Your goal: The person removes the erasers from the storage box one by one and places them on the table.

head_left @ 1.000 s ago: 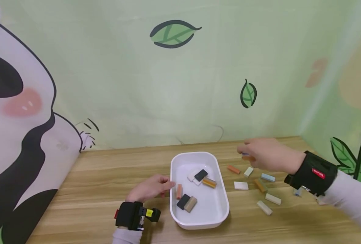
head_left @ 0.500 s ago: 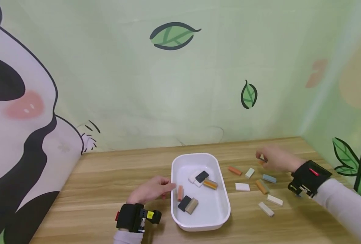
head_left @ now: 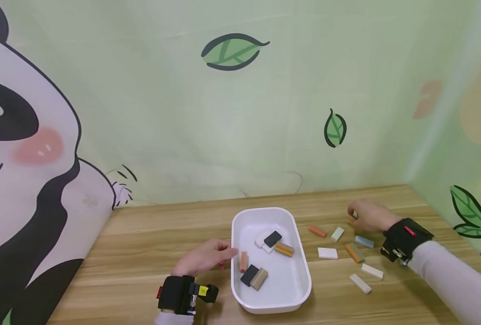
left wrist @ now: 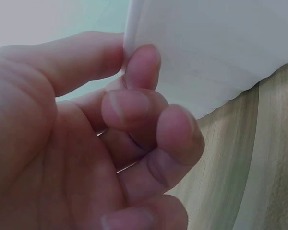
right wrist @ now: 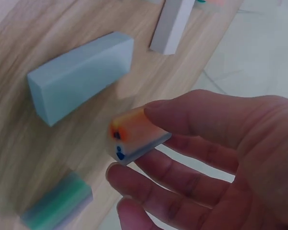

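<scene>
My left hand (head_left: 201, 258) pinches the left rim of a white plastic tray (head_left: 274, 309) between thumb and index finger, the other fingers curled below in the left wrist view. In the tray lie an orange eraser (head_left: 243, 262), two black erasers, a tan one (head_left: 259, 279), a yellow-brown one (head_left: 284, 249) and white ones. To the right, my right hand (head_left: 372, 215) pinches an orange-and-blue eraser (right wrist: 140, 130), its dark-marked end showing beyond the thumb. Just past it in the right wrist view sits a pale blue eraser (right wrist: 81, 76).
Between tray and right hand, loose erasers lie on the wooden table (head_left: 163, 234): an orange one (head_left: 317, 231), an orange-grey one (head_left: 354, 253) and several white ones (head_left: 327, 253). A green-striped one (right wrist: 57, 203) shows in the right wrist view. A printed curtain (head_left: 175, 113) hangs behind.
My right hand has moved right and down to the table, away from the tray, with the orange-and-blue eraser in its fingers. The left hand stays at the tray rim.
</scene>
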`<state>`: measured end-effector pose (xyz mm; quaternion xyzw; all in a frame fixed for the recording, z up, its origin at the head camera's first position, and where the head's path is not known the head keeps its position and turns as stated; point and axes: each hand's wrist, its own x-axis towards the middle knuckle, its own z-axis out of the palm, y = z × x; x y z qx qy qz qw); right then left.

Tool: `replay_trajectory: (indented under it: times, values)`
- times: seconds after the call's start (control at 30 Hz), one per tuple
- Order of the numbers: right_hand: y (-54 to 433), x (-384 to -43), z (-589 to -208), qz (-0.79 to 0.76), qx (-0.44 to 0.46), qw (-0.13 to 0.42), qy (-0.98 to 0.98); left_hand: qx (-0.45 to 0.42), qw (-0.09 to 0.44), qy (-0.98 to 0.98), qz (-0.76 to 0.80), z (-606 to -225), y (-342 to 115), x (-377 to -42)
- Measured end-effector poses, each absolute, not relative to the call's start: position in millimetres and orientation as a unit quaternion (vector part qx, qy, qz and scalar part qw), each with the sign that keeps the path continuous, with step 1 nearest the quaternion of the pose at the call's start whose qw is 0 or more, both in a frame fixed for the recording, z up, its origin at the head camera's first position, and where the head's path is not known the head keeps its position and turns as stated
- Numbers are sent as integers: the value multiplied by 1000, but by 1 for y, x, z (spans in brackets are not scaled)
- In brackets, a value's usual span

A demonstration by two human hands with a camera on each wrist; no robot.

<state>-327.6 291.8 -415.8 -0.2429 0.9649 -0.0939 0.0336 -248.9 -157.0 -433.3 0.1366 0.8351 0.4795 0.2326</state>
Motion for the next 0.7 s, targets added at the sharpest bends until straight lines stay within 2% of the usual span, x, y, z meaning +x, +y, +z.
replay_trajectory:
  times: [0.43,0.7]
  values:
    - [290,-327,-424,-80,-233,44,968,136,235,834,481,-435,-156,-247]
    - [291,-327,-429,-68,-239,17,969,147,225,843,466,-433,-155,-251]
